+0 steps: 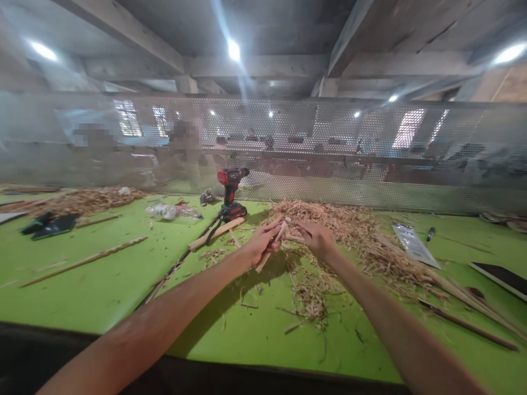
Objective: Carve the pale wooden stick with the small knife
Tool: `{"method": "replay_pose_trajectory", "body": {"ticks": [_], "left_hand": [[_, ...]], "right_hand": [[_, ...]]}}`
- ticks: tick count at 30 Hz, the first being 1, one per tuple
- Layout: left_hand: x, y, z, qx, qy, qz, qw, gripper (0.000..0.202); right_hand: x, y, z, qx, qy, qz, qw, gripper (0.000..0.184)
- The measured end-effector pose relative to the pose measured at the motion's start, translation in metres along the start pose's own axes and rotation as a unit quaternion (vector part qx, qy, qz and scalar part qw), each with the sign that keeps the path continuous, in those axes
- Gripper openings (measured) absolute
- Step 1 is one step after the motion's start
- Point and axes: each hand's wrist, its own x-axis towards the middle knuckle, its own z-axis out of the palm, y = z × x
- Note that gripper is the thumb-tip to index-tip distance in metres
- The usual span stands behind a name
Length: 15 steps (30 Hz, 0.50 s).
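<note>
Over the middle of the green table, my left hand (263, 241) is closed round a pale wood strip (262, 264), which slants with its lower end towards me. Close on its right, my right hand (319, 238) is closed on a small, thin carving tool (290, 221) that points left to the strip's upper end. Most of this tool is hidden in the fingers, and its exact kind is hard to make out. Curled wood shavings (315, 293) lie below and behind both hands.
A red and black cordless drill (231, 195) stands behind my left hand, near a wood piece (214, 235). A plastic bottle (175, 213) lies left of it. Long sticks (86, 261) lie on both sides. A perforated metal screen (288, 148) borders the back.
</note>
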Motion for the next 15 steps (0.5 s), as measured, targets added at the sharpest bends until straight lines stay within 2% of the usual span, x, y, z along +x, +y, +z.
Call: {"method": "replay_pose_trajectory", "body": {"ticks": [4, 7, 11, 15], "left_hand": [[-0.008, 0.005, 0.005, 0.007, -0.028, -0.012, 1.0, 0.027], [-0.006, 0.001, 0.003, 0.011, -0.015, -0.024, 1.0, 0.022], [0.003, -0.007, -0.007, 0.015, 0.04, -0.05, 0.998, 0.032], [0.014, -0.008, -0.017, 0.009, 0.105, -0.035, 0.994, 0.036]], "right_hand": [[0.002, 0.034, -0.013, -0.009, 0.051, 0.087, 0.995, 0.043], [0.005, 0.046, -0.019, 0.012, 0.072, 0.114, 0.991, 0.044], [0.01, 0.029, -0.016, 0.085, 0.051, 0.094, 0.991, 0.04], [0.011, 0.005, -0.011, 0.18, 0.017, 0.1, 0.978, 0.038]]}}
